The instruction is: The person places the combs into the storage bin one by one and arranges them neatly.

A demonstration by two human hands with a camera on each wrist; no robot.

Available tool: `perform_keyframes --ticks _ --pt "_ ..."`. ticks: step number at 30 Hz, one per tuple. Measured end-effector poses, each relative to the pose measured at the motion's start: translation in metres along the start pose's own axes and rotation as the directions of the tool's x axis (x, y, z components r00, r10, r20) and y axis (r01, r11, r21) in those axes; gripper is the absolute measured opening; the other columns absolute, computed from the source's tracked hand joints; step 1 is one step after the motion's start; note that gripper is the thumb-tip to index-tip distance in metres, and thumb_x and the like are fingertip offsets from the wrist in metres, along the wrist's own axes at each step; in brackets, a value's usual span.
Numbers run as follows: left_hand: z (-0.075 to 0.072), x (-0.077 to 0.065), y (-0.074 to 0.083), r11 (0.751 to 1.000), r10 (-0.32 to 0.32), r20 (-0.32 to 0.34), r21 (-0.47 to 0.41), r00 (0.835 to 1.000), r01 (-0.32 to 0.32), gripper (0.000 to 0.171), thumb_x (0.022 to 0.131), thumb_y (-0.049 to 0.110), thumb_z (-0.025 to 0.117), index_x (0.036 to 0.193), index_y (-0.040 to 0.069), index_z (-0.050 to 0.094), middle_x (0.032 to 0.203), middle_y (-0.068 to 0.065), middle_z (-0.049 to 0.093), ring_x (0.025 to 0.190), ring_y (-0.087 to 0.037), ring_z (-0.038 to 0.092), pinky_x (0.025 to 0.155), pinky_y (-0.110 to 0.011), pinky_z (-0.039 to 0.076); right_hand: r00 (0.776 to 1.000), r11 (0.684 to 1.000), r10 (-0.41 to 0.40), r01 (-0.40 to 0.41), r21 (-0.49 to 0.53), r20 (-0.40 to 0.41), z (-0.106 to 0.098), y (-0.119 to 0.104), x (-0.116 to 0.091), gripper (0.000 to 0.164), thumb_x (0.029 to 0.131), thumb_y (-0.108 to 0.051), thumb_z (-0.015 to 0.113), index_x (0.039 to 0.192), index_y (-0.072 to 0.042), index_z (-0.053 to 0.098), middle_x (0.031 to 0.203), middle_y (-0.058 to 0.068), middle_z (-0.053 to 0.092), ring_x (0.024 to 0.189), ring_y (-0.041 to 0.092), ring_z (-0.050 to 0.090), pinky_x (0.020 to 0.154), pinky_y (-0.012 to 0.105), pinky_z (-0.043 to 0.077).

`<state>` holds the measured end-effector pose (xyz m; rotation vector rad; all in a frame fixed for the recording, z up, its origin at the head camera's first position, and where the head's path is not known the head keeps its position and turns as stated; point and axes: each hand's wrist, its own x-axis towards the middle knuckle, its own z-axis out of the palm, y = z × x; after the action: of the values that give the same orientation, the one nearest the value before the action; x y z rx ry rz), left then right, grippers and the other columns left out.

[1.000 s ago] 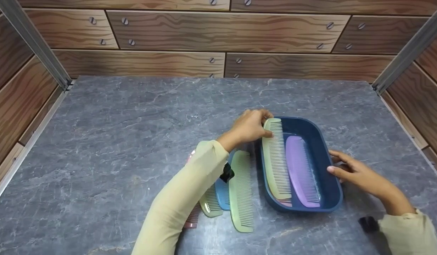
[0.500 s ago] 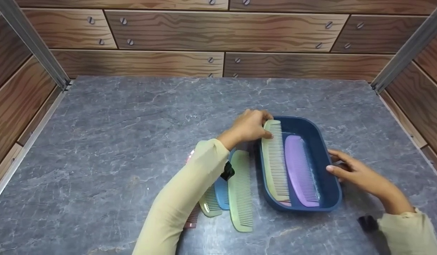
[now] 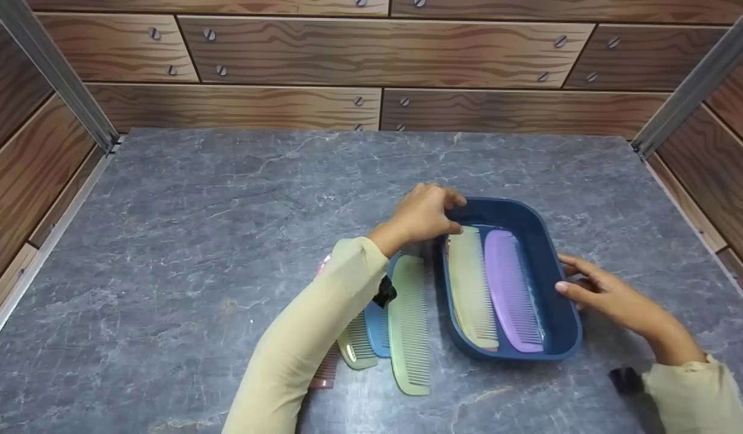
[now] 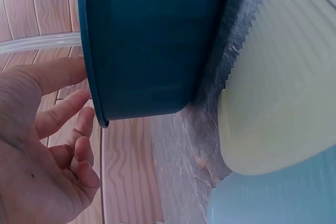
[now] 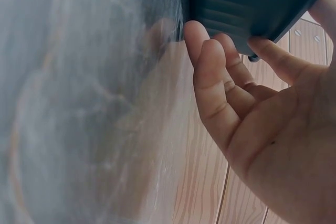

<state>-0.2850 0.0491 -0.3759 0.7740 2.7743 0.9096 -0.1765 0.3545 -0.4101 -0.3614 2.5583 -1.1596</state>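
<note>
A: Taking 12 o'clock as the far side, what step is this?

B: I'd judge it the setting-down of a pale yellow-green plastic comb (image 3: 463, 283). It lies in the navy-blue, round-cornered plastic tray (image 3: 538, 241), toward 9 o'clock, teeth facing 3, with a pinkish edge showing beneath. A purple plastic comb (image 3: 501, 289) lies beside it, nearer the middle.

A: Does the left hand (image 3: 422, 214) hold it?

B: Apparently not. It sits at the tray's 10 o'clock, fingers loosely bent at the rim, thumb and forefinger apart. Whether the thumb touches the comb's far end, I can't tell.

A: And the right hand (image 3: 612, 301)?

B: At 3 to 4 o'clock, relaxed and half-curled, fingertips touching the tray's outer side; no comb in it. It seems to be steadying the tray.

A: What's outside?

B: Around 8 o'clock from the tray, overlapping on the grey marbled surface (image 3: 226, 241): a pale green comb (image 3: 400, 325), a blue comb (image 3: 376, 331), an olive-green comb (image 3: 352, 349) and a reddish comb (image 3: 326, 377), partly hidden by the cream sleeve (image 3: 314, 319).

A: The next move?

B: Probably clearing the rim, then reaching toward 8 o'clock for the pale green comb, which lies nearest the tray.
</note>
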Motion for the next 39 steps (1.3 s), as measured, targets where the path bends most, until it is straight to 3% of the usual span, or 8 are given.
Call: perform_keyframes --ticks 12,25,32,39 --pt "-0.003 -0.001 0.008 0.995 0.045 0.044 -0.092 0.998 -0.04 0.045 0.077 0.029 0.074 0.12 0.021 0.062 0.113 0.0 0.062 0.105 -0.015 0.056 0.087 -0.03 0.047 1.0 1.0 0.007 -0.007 -0.001 0.003 0.0 0.0 0.001 0.056 0.096 -0.021 0.047 0.143 0.0 0.024 0.125 0.03 0.047 0.092 -0.008 0.053 0.071 0.026 0.052" --pt "0.008 0.003 0.019 0.982 0.15 0.063 -0.127 0.987 -0.141 0.051 0.074 0.03 0.077 0.121 0.022 0.059 0.112 0.001 0.059 0.108 -0.014 0.051 0.091 -0.026 0.042 1.0 1.0 -0.007 0.007 0.015 0.005 0.001 0.002 0.002 0.056 0.096 -0.019 0.047 0.143 -0.001 0.023 0.128 0.03 0.044 0.094 -0.009 0.053 0.071 0.026 0.052" --pt "0.019 0.004 0.026 0.961 0.236 0.163 -0.183 0.958 -0.206 0.052 0.076 0.021 0.075 0.124 0.02 0.055 0.119 0.0 0.06 0.111 -0.016 0.054 0.09 -0.022 0.043 1.0 1.0 -0.001 0.0 0.022 0.012 0.0 0.002 0.001 0.056 0.097 -0.02 0.046 0.143 0.0 0.022 0.131 0.032 0.041 0.094 -0.009 0.052 0.07 0.027 0.052" --pt "0.027 0.003 0.03 0.967 0.24 0.272 -0.156 0.932 -0.203 0.051 0.077 0.022 0.075 0.124 0.027 0.054 0.115 0.007 0.06 0.098 -0.013 0.055 0.077 -0.02 0.044 1.0 1.0 -0.017 0.017 0.024 0.012 -0.001 0.001 0.002 0.055 0.097 -0.019 0.046 0.143 0.0 0.023 0.131 0.032 0.041 0.094 -0.008 0.053 0.071 0.028 0.053"
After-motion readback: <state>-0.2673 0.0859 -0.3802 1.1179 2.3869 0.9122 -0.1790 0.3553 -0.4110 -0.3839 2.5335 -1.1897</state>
